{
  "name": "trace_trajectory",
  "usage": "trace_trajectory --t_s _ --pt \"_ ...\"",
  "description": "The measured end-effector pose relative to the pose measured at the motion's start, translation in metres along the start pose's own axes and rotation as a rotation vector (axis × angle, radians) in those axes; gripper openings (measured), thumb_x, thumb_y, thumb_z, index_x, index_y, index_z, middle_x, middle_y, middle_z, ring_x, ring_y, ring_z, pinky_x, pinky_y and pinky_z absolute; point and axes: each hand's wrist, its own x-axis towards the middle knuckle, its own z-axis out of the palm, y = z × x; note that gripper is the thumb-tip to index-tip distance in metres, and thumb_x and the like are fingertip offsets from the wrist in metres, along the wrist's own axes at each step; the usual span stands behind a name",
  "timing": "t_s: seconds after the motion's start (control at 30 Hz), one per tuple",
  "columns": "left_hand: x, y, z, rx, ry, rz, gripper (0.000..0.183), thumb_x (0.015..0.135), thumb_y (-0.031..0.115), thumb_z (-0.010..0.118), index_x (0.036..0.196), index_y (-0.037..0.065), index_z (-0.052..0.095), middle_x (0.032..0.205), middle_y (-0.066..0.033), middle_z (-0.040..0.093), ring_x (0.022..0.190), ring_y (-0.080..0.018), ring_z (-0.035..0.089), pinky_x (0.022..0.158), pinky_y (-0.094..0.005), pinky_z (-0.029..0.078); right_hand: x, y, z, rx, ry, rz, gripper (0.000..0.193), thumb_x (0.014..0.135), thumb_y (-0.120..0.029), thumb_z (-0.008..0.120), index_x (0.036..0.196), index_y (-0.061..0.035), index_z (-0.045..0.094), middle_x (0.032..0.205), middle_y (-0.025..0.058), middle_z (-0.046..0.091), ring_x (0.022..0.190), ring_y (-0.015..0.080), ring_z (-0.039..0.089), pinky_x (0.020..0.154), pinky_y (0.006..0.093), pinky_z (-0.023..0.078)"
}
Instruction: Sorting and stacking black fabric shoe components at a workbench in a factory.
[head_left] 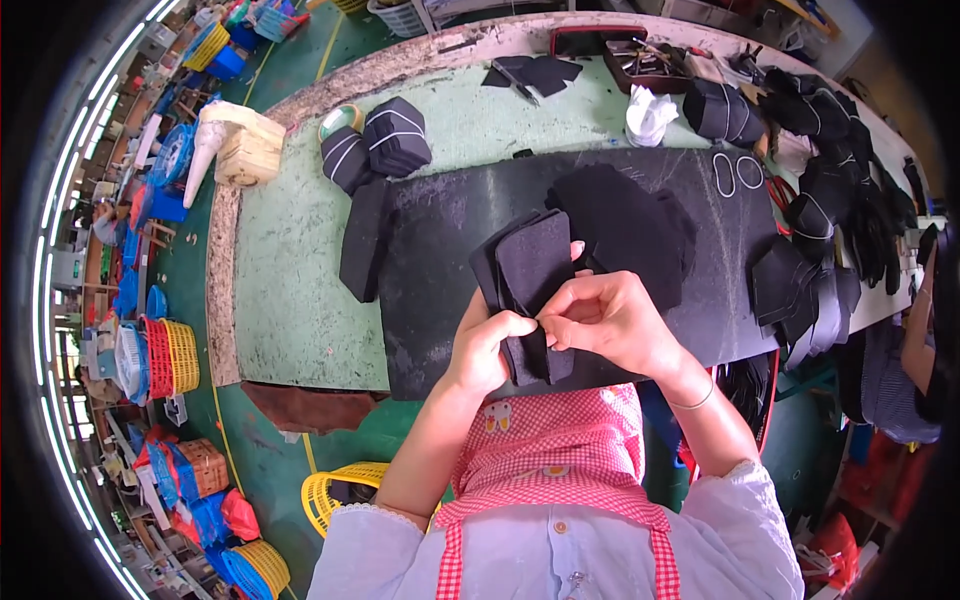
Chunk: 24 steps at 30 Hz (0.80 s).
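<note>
Near 6 o'clock on the counter (290, 250) | left fingers (512, 325) clamp black pads (535, 255) | right fingers (572, 333) pinch their edge | weak grip: pads could slip

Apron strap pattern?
Red-and-white check on the apron straps; best seen in the head view, lower edge.

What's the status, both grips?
Left grip holds black fabric pieces. Right grip pinches at their near half. Black fabric pile beyond; nothing visibly blocking.

It's a wkshop: worn bench (290, 260), blk bundles (397, 140), tool box (645, 80).
</note>
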Motion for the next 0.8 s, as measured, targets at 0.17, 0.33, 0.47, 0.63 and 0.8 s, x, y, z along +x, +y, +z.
trace_trajectory --t_s 0.17,0.33,0.47,0.63,0.8 --pt "0.0 -0.005 -0.006 -0.012 -0.044 0.034 0.089 0.068 0.006 0.054 0.152 -0.003 0.025 0.151 -0.0248 0.04 0.131 -0.0318 0.051 0.104 -0.04 0.047 0.002 0.003 0.002 -0.107 -0.026 -0.023 0.007 0.084 0.001 0.071 0.09 0.0051 0.07 0.081 0.0022 0.069 0.077 0.0061 0.064 0.074 0.0223 0.055" --pt "-0.001 0.008 -0.009 -0.022 0.031 -0.003 0.091 0.068 0.002 0.051 0.153 0.0 0.022 0.148 -0.0245 0.043 0.132 -0.0336 0.051 0.106 -0.0417 0.045 0.005 0.003 -0.013 0.039 0.047 0.005 0.005 0.088 0.0 0.067 0.088 0.0033 0.063 0.083 0.0032 0.067 0.076 0.0098 0.067 0.07 0.0233 0.056" --pt "-0.006 0.012 -0.018 -0.039 0.21 -0.031 0.084 0.068 -0.008 0.044 0.151 0.0 0.03 0.144 -0.0205 0.049 0.127 -0.0282 0.054 0.103 -0.0356 0.045 0.008 -0.008 -0.029 -0.063 0.13 0.079 0.009 0.092 -0.005 0.065 0.088 0.0028 0.063 0.083 0.0054 0.068 0.077 0.0116 0.07 0.069 0.0242 0.057" --pt "-0.016 0.008 -0.036 0.075 0.508 0.008 0.062 0.073 -0.011 0.048 0.134 0.0 0.052 0.122 -0.0133 0.062 0.094 -0.0199 0.062 0.078 -0.0277 0.049 0.006 -0.001 -0.037 -0.084 0.166 0.035 0.008 0.092 -0.005 0.064 0.089 0.0021 0.064 0.083 0.0052 0.068 0.074 0.0106 0.068 0.067 0.0233 0.055" --pt "-0.022 0.036 -0.029 -0.144 0.423 -0.017 0.055 0.071 -0.008 0.044 0.125 -0.005 0.049 0.116 -0.0215 0.061 0.103 -0.0399 0.064 0.09 -0.0527 0.055 0.002 -0.013 -0.08 -0.258 0.327 -0.013 0.011 0.09 -0.009 0.064 0.09 0.0022 0.064 0.082 0.0056 0.068 0.072 0.0095 0.065 0.069 0.0231 0.053"
